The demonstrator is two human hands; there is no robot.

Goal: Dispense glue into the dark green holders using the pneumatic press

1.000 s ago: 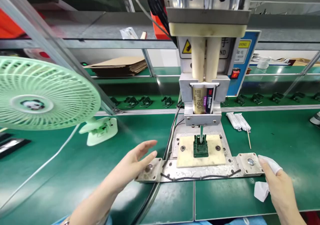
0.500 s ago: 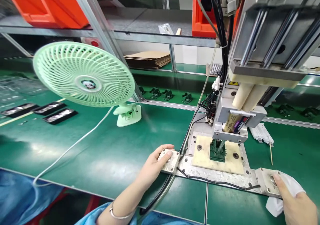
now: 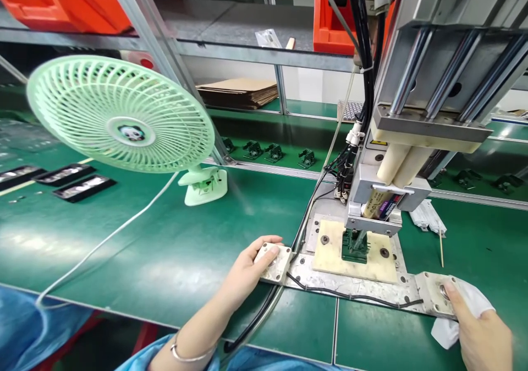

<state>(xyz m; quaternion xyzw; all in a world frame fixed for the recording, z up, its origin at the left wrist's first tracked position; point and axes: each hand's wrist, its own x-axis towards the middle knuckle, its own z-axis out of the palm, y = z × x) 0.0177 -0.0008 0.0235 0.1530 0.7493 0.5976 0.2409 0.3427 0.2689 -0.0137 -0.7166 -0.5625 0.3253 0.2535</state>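
Observation:
My left hand (image 3: 246, 274) is wrapped round the left button box (image 3: 277, 262), its thumb on top and its fingers over the far edge. My right hand (image 3: 480, 327) has its thumb on the round metal button of the right button box (image 3: 433, 292). A crumpled white cloth (image 3: 470, 295) is tucked in this hand against the box; the other fingers are mostly hidden. Between my hands, a dark green plastic part (image 3: 355, 248) sits on the cream fixture plate (image 3: 328, 258). Directly above it is the dispensing press (image 3: 373, 223), holding a twin-tube glue cartridge (image 3: 381, 203).
A green clip-on fan (image 3: 124, 118) stands at left, its white cord (image 3: 111, 239) crossing the bench. Black cables (image 3: 303, 230) run beside the press. Several green parts (image 3: 273, 152) line the back strip. White packets (image 3: 427, 217) and a thin stick (image 3: 441, 250) lie at right.
The view has shifted, so the scene appears slightly further left and higher. Both hands keep their places on the button boxes, and the press and green part look unchanged.

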